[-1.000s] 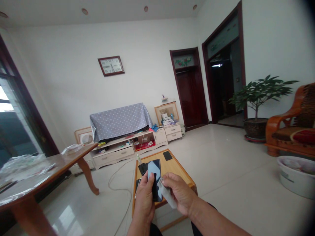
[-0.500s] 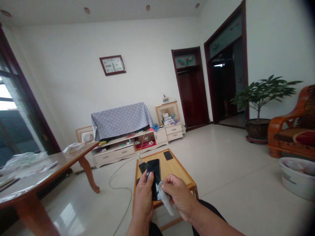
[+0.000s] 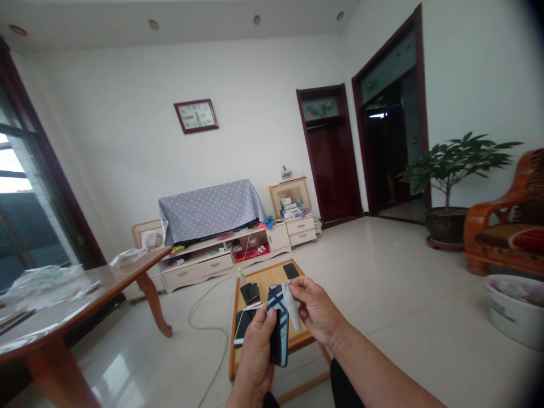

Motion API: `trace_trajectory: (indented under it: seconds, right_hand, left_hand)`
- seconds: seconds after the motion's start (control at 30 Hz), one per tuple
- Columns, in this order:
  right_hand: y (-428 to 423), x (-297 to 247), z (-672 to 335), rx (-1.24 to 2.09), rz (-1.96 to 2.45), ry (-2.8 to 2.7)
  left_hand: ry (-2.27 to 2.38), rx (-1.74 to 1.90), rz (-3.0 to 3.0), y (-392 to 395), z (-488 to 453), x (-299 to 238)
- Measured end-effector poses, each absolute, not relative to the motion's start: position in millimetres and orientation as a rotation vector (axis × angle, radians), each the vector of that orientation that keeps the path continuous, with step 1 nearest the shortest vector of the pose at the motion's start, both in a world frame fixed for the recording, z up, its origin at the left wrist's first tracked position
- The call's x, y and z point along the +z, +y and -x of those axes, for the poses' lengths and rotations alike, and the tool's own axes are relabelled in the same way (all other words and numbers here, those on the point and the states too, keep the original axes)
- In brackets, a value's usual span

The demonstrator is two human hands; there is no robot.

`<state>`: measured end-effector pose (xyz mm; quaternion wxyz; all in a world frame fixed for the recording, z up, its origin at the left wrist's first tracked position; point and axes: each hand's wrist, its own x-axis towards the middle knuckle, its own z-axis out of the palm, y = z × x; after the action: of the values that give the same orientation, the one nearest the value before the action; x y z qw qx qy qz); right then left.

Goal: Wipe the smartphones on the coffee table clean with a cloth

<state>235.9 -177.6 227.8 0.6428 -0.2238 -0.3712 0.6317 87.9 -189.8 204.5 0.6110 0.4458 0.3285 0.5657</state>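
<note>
Above the near end of the low wooden table (image 3: pixel 267 275), the left hand (image 3: pixel 259 343) grips a smartphone (image 3: pixel 280 334); the right hand (image 3: pixel 318 309) pinches a white cloth (image 3: pixel 292 310), now moved up to its top corner, apparently shifting work there.

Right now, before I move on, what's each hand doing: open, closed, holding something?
Left hand: closed, holding a phone, thumb over its front edge.
Right hand: closed, fingers pinching a pale cloth.
</note>
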Motion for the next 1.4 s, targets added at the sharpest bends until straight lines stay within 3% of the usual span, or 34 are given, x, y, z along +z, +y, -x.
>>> trace_trajectory:
  seconds: [0.2, 0.6, 1.0, 1.2, 1.4]
  right_hand:
    - [-197.8, 203.4, -225.7, 1.560, 0.501, -0.833]
    - [-177.8, 223.4, -240.3, 1.225, 0.734, -0.802]
    - [-172.4, 214.3, -237.7, 1.009, 0.838, -0.870]
    - [-168.3, 213.5, -241.3, 0.567, 0.938, -1.100]
    - [-178.5, 203.1, -239.4, 0.093, 1.039, -1.283]
  left_hand:
    - [0.773, 1.283, -1.054, -188.8, -88.1, 205.6]
    - [1.128, 1.446, -1.701, -198.8, -101.7, 199.3]
    - [1.166, 1.505, -1.694, -197.0, -96.3, 196.1]
    - [1.228, 1.467, -1.858, -191.5, -98.4, 190.5]
    - [1.255, 1.526, -1.628, -181.3, -92.0, 190.7]
